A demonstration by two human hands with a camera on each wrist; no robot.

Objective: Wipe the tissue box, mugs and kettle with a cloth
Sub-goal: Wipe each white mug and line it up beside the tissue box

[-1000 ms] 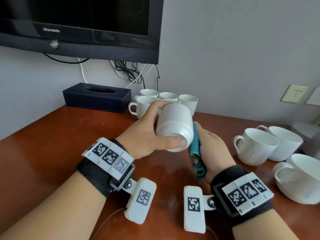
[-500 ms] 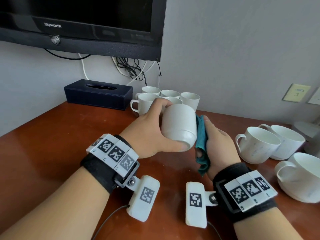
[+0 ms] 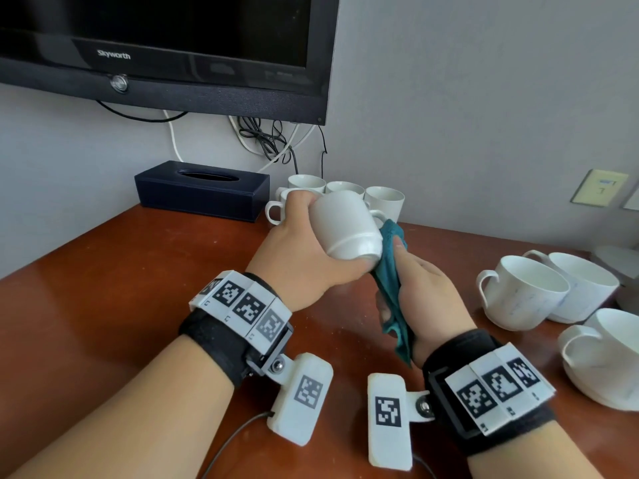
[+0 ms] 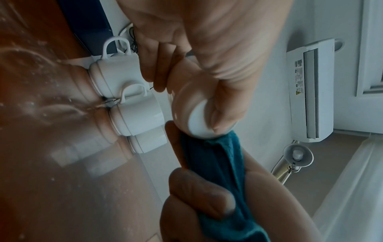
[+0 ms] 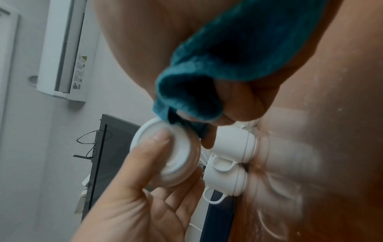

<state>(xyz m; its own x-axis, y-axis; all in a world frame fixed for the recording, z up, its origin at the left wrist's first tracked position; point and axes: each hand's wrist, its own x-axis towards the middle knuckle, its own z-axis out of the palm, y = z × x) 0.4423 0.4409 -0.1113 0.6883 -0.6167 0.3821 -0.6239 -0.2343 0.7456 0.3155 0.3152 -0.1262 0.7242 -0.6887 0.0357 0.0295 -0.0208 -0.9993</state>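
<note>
White mug [image 3: 347,226] held on its side above the table [image 3: 103,288], base toward the camera; left hand [image 3: 304,257] wrapped round it, thumb on the base. Right hand [image 3: 425,299] clutches the teal cloth [image 3: 392,288], pressed to the mug's base edge; fingers mostly hidden. Tissue box [image 3: 202,190] against wall; kettle cut off, indistinct.

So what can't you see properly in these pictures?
- Kettle: not clearly seen; grey shapes at the head view's right edge are cut off.
- Held mug: its inside faces away; left hand covers its far side.
- Teal cloth: partly bunched inside the right hand.
</note>
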